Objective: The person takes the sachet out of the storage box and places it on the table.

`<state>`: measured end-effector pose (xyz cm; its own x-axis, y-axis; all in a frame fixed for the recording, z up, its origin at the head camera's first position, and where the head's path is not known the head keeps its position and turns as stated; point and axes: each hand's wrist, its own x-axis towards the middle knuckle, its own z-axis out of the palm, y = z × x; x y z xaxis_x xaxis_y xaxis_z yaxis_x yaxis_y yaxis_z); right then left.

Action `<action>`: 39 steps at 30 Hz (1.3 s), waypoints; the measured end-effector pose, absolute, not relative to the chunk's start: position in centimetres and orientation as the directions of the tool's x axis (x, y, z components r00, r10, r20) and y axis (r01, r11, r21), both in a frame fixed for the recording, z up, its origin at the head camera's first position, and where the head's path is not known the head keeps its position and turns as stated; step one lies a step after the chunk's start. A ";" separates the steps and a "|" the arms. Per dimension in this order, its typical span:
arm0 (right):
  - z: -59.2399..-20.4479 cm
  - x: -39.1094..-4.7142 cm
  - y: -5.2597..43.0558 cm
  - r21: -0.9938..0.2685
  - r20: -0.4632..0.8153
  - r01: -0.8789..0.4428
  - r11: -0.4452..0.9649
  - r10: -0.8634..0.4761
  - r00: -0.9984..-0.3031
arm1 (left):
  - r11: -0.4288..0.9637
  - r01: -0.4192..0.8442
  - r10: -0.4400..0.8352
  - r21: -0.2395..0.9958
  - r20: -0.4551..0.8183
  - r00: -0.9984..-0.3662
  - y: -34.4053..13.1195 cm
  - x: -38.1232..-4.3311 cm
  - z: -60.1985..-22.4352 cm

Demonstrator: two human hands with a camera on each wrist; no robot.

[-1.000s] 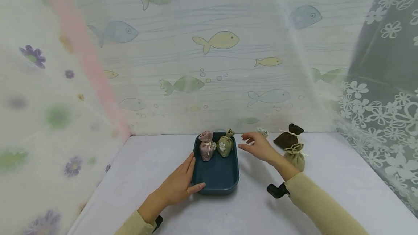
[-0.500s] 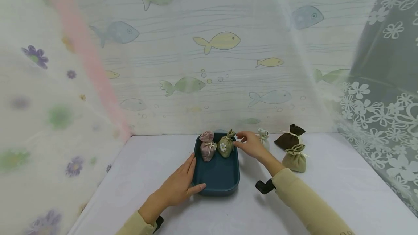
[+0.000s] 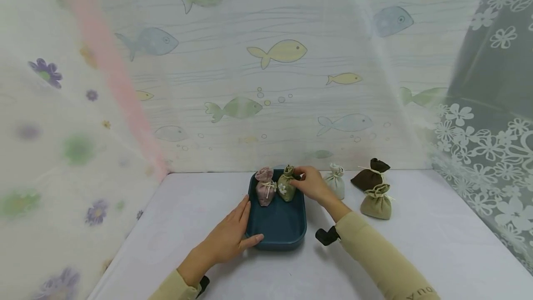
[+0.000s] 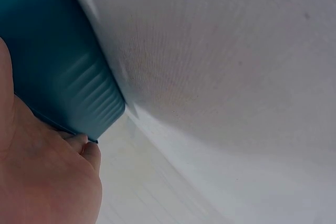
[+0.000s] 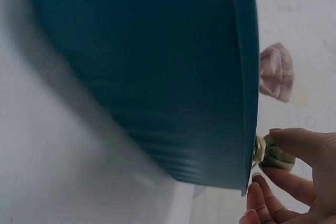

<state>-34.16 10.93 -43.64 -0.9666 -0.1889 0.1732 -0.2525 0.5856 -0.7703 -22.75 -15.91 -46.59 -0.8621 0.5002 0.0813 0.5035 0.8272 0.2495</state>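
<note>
A dark blue rectangular tray (image 3: 275, 226) stands on the table. My left hand (image 3: 222, 237) rests against its left side in the head view, fingers straight along the wall and thumb at the near rim. In the tray's far end lie a pink drawstring pouch (image 3: 265, 191) and, to its right, an olive green drawstring pouch (image 3: 285, 189) with a white flower. My right hand (image 3: 311, 184) reaches over the far right rim and pinches the green pouch near its neck between thumb and forefinger. The right wrist view shows that pouch's top (image 5: 277, 156) between the fingers.
Right of the tray stand a pale drawstring pouch (image 3: 335, 182), a dark brown pouch (image 3: 368, 177) and a light green pouch (image 3: 376, 203) on the white table (image 3: 179, 212). A fish-printed curtain (image 3: 275, 119) hangs at the table's back edge.
My right hand has moved left from beside the tray onto the green pouch, which now leans slightly left. The pale pouch has come into full view. My left hand stays put.
</note>
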 end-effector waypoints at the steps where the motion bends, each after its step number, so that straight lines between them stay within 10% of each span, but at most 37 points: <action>1: -43.6 -34.2 10.8 -0.770 0.179 -0.259 0.583 -0.193 -0.965 | 0.827 0.504 0.500 0.248 0.083 -0.862 -15.9 -22.8 -46.6; 39: -44.9 -34.7 8.8 -0.749 0.225 -0.319 0.581 -0.229 -0.947 | 0.827 0.508 0.500 0.242 0.099 -0.860 -16.0 -22.8 -46.9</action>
